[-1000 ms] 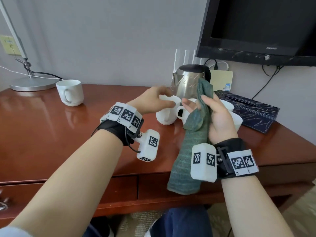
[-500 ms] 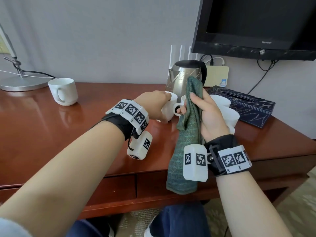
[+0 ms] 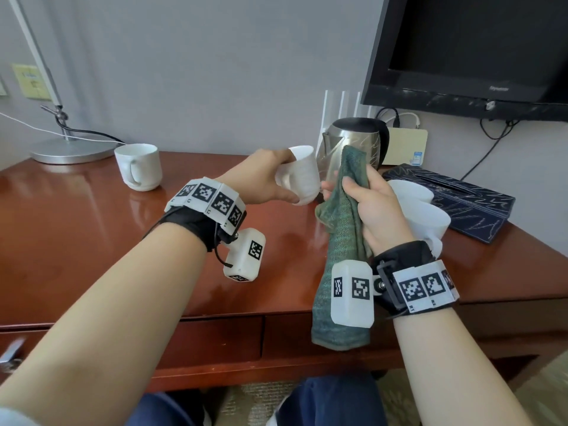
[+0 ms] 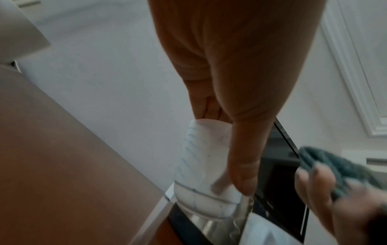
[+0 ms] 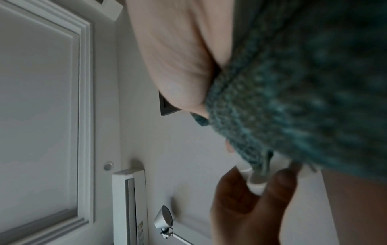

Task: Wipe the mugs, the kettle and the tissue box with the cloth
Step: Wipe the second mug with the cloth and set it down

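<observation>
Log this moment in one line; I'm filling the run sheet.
left hand grips lifted mug | right hand holds cloth beside it | kettle behind

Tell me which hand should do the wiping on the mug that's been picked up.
Right. The right hand already grips the green cloth right beside the lifted mug, while the left hand is occupied holding that mug clear of the table.

left hand [image 3: 270, 179] gripping, right hand [image 3: 373, 210] clenched
</observation>
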The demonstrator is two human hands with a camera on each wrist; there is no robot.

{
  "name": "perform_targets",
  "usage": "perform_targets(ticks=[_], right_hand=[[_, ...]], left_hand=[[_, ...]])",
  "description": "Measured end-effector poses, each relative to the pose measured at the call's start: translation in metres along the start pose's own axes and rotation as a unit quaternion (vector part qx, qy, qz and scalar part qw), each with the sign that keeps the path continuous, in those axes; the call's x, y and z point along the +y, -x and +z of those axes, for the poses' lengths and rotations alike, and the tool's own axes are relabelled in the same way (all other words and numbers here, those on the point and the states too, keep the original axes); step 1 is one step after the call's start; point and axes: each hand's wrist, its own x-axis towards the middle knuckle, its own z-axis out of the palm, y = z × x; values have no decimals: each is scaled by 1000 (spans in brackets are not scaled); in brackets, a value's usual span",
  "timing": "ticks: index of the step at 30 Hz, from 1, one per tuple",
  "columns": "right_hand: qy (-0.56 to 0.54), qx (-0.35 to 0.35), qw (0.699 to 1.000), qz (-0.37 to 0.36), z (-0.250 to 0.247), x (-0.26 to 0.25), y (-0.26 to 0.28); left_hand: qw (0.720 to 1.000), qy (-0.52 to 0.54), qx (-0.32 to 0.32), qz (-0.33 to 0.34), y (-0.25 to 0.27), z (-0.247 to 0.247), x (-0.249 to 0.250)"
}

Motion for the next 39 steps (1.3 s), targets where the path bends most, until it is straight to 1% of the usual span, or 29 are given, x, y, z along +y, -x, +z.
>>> perform_targets(ticks=[3, 6, 9, 11, 13, 16, 19, 22, 24, 28, 30, 31, 33, 35, 37, 39], right_hand=[[82, 21, 996, -12, 9, 7, -9], [118, 41, 992, 3, 25, 13, -20], [140, 9, 990, 24, 43, 19, -28], [135, -18, 990, 26, 57, 21, -30], [104, -39, 993, 35, 69, 21, -34], [42, -44, 998, 31, 88, 22, -44], [32, -48, 998, 13, 113, 20, -59], [47, -71, 996, -5, 142, 14, -83], [39, -72, 996, -27, 160, 12, -102], [81, -77, 983, -143, 183, 22, -137], [118, -80, 967, -213, 189, 30, -151], [142, -83, 952, -257, 190, 35, -156], [205, -94, 908, -354, 193, 44, -166], [268, -106, 857, -427, 193, 52, -174], [304, -106, 819, -476, 191, 57, -181], [331, -100, 791, -505, 186, 59, -185]], left_hand=[[996, 39, 68, 32, 10, -21, -9], [986, 55, 135, 81, 24, -38, -17], [977, 77, 181, 82, 40, -56, -23], [970, 87, 214, 76, 50, -67, -31], [964, 99, 239, 63, 59, -78, -39], [957, 88, 271, 52, 66, -92, -50], [947, 72, 310, 35, 64, -100, -67], [933, 69, 351, 24, 51, -107, -90], [926, 64, 371, 18, 40, -113, -105], [906, 70, 417, 21, 15, -122, -127], [892, 75, 444, 22, 1, -125, -136], [883, 78, 462, 25, -5, -126, -139], [864, 83, 496, 32, -12, -128, -143], [851, 102, 514, 39, -12, -128, -143], [850, 115, 514, 33, -10, -133, -141], [855, 104, 507, 30, -8, -138, -140]])
